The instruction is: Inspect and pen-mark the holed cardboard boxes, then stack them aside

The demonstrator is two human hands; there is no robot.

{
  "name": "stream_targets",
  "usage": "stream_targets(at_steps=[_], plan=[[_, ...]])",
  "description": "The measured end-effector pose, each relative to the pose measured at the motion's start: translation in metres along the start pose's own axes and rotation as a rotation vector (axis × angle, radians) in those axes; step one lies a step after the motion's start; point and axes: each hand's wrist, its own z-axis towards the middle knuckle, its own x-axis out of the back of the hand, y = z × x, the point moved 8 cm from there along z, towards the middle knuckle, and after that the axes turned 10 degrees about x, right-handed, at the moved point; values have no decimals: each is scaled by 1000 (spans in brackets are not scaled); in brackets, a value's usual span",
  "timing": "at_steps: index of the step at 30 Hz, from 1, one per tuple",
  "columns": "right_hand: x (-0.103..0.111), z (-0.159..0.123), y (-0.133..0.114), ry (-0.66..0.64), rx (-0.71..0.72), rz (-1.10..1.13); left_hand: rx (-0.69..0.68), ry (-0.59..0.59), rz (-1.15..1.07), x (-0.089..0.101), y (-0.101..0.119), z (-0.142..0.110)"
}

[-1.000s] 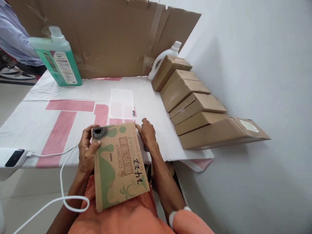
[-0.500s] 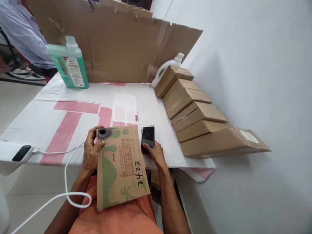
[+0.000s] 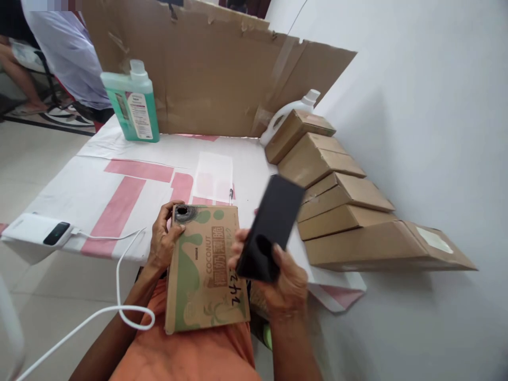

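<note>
My left hand (image 3: 164,238) grips the upper left edge of a flat brown cardboard box (image 3: 198,254), its thumb on the front face. Green shapes, the word COCONUT and a handwritten number mark that face, and a dark-rimmed hole sits in its top left corner. In my right hand (image 3: 286,280) is a black smartphone (image 3: 273,222), tilted, with its dark screen up. The phone is raised in front of the box's right side and hides a bit of the table. Fingers wrap its left edge, and the thumb lies on the lower right of the screen.
Several brown boxes (image 3: 337,196) stand in a row by the wall, with a white jug (image 3: 286,114) behind. A green liquid bottle (image 3: 137,106) stands before a cardboard panel (image 3: 214,74). A white power bank (image 3: 35,230) with a cable (image 3: 119,275) lies left. A person (image 3: 63,53) is beyond.
My right hand has lifted the phone up and nearer to the camera, turning its screen into view. The left hand still holds the box; the whole view has shifted a little.
</note>
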Motion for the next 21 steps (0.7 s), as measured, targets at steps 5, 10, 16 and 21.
stream_targets(at_steps=[5, 10, 16, 21], plan=[[-46, -9, 80, -144, -351, 161, -68, 2, 42, 1, 7, -4], [-49, -13, 99, -124, -427, 128, -122, 11, 79, 3, 6, 1], [-46, -12, 100, -88, -440, 127, -101, 16, 84, 5, 3, 1], [-45, -15, 103, -67, -440, 140, -106, 15, 74, 4, 7, -2]])
